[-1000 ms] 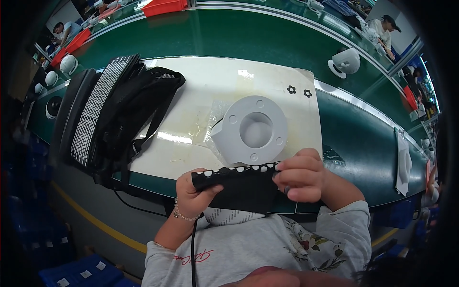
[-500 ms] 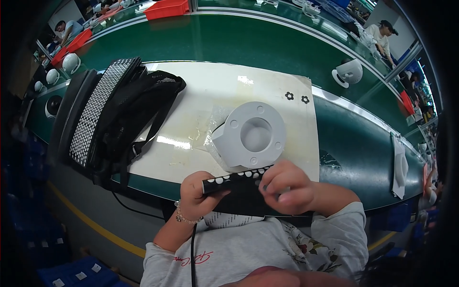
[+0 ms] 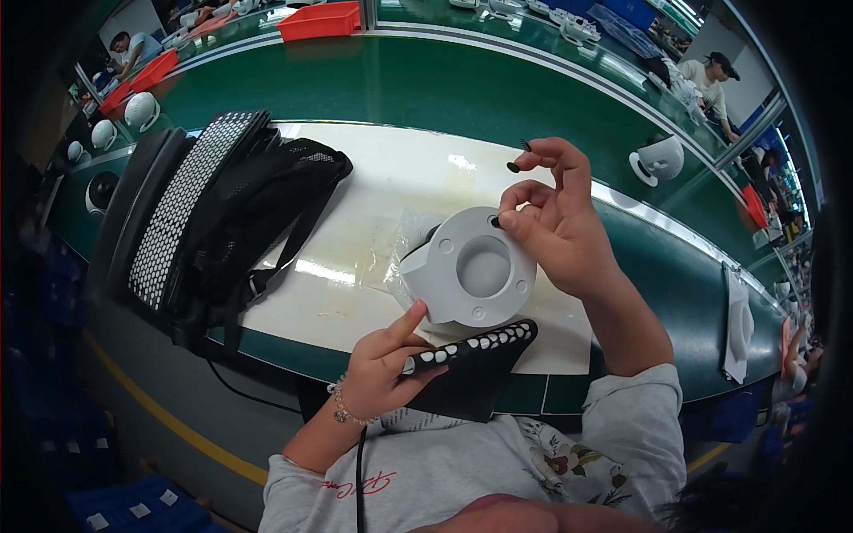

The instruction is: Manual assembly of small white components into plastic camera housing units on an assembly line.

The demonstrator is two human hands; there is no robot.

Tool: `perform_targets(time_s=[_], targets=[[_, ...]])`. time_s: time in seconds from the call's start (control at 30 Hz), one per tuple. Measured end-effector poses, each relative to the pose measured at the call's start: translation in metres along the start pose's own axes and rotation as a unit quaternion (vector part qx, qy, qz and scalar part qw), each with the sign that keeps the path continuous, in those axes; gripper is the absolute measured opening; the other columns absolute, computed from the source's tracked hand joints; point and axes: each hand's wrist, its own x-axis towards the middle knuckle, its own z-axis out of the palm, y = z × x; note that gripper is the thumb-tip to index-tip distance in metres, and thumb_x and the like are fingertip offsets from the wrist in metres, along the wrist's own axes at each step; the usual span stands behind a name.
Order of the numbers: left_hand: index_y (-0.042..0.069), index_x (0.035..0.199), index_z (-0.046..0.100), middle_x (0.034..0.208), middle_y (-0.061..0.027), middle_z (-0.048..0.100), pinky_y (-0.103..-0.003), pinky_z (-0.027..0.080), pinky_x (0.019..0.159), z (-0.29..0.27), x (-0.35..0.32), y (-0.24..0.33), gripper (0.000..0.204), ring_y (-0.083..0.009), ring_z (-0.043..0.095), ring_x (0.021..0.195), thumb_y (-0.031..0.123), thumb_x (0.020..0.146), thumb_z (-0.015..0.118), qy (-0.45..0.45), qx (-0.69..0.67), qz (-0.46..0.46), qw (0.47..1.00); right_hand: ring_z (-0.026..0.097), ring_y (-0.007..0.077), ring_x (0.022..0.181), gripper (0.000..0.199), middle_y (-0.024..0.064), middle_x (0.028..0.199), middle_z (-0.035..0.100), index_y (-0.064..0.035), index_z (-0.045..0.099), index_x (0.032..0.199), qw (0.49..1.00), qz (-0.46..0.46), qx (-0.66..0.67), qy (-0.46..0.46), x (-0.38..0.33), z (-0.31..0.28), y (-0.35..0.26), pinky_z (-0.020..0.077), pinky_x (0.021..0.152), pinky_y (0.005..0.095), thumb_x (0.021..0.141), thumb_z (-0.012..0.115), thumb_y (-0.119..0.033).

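A white round plastic base (image 3: 440, 289) with a large central opening and small round recesses lies on the white board. My right hand (image 3: 562, 233) presses a small black round pad (image 3: 496, 222) into the recess at its upper right, between thumb and finger. More black pads (image 3: 514, 167) cling to the raised fingertips of that hand. My left hand (image 3: 378, 371) grips a black sheet (image 3: 471, 384) whose edge shows rows of white round spots. Its extended index finger touches the lower left edge of the base.
The white board (image 3: 355, 164) lies on a green worktop. A black mesh bag (image 3: 267, 195) and stacked black sheets (image 3: 191, 204) with white dots are at left. White round units (image 3: 659, 160) sit on the green conveyor (image 3: 444, 80). Red bins (image 3: 318, 21) and co-workers are beyond.
My right hand has moved up from the sheet to the base, carrying black pads. My left index finger now reaches the base, which has turned and shifted slightly down. The sheet's dotted edge is tilted.
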Motion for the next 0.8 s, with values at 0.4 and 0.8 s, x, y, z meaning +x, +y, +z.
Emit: perform_targets(time_s=[0.4,0.8], targets=[[0.0,0.066,0.047,0.122,-0.0185,0.05,-0.024,0.042,0.047,0.001,0.0,-0.001,0.03,-0.0182,0.048,0.048,0.005,0.057,0.076,0.007,0.005,-0.019,1.0,0.059,0.0171,0.085,0.056,0.0116,0.1,0.053,-0.0119,0.029,0.123,0.943,-0.177,-0.275,-0.06,-0.008,-0.006,0.001,0.0472,0.06,0.0225,0.078,0.055,0.008],[-0.001,0.062,0.051,0.122,-0.0165,0.051,-0.026,0.042,0.047,0.001,0.004,0.003,0.024,-0.0199,0.05,0.046,0.007,0.06,0.074,0.022,0.011,-0.028,0.999,0.054,0.0174,0.095,0.045,0.0113,0.104,0.051,-0.0066,0.033,0.118,0.973,-0.068,-0.197,-0.1,0.002,0.021,-0.012,0.041,0.088,0.0329,0.08,0.055,0.003]])
